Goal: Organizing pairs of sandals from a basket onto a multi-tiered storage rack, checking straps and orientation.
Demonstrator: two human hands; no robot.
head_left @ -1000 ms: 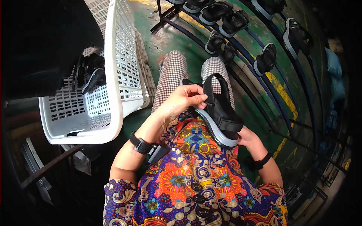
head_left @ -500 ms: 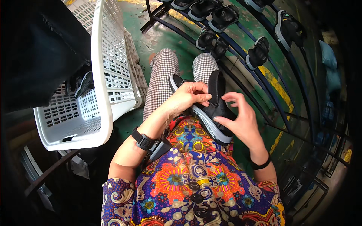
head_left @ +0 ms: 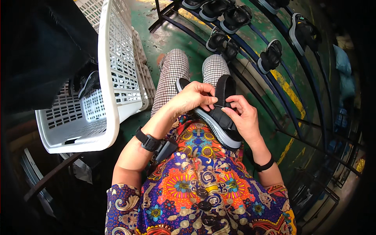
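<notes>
Sandal (head_left: 221, 120) is lying across the lap (head_left: 169, 84), probably feeling light | grey sole (head_left: 215, 127) is looking firm, black strap (head_left: 221, 90) soft and bendy, nothing fragile imo | left hand (head_left: 192, 96) and right hand (head_left: 246, 118) are both pinching at the strap's base | sole edges are probably offering the steadiest hold

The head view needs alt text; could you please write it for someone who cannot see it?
A person's left hand pinches the strap of a black sandal with a grey sole, with the right hand at the strap too. A white basket holding dark footwear stands to the left; black sandals sit on a rack at upper right.
</notes>
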